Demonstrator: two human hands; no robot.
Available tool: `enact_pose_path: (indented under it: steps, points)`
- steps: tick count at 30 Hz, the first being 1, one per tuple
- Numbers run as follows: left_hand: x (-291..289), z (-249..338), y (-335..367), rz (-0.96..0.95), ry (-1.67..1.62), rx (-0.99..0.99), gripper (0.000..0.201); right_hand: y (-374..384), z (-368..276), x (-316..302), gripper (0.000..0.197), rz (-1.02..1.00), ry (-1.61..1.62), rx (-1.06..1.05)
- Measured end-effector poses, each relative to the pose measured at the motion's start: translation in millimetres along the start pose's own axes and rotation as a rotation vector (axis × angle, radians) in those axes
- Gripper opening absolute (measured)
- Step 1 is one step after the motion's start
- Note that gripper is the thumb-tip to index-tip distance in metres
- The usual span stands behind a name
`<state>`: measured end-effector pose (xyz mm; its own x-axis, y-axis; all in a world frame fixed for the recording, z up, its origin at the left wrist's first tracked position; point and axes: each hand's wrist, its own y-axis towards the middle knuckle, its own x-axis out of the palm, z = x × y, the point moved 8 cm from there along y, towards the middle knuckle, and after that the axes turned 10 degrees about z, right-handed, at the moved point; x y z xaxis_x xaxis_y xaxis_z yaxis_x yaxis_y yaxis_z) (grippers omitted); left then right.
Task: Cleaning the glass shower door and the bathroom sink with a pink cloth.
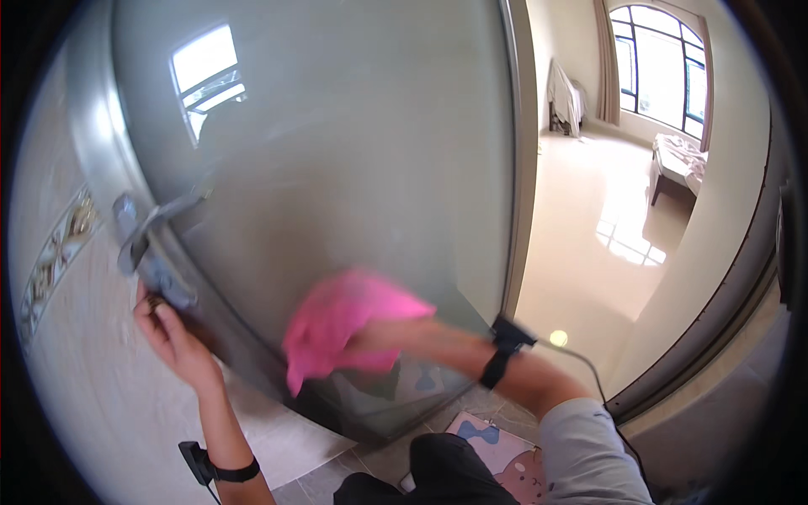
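A bright pink cloth is pressed flat against the lower part of a frosted glass door. My right hand, smeared by motion, is on the cloth, which hides some of its fingers. At the door's metal frame, my left hand has its fingers curled round the edge, just below the lock plate. Above that hand, a silver lever handle sticks out over the glass. A window and a dark figure show as reflections in the pane.
Marbled wall tiles with a patterned strip lie left of the door. A pink printed mat is on the grey floor by my legs. Beyond the doorway are a draped object, a bed and an arched window. A cable runs from my right wrist strap.
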<state>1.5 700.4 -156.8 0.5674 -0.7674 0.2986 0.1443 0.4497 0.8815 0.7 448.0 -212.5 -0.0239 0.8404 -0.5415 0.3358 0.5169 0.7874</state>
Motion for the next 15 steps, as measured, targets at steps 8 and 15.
enact_pose_path:
  steps: [8, 15]
  points:
    - [-15, 25, -61, 0.031, -0.058, 0.118, 0.018, 93, -22, -282, 0.057, 1.172, -1.211, 0.142]
    - [-19, 20, -68, 0.008, -0.071, 0.173, 0.021, 109, -48, 2, 0.055, 0.373, -0.845, -0.126]
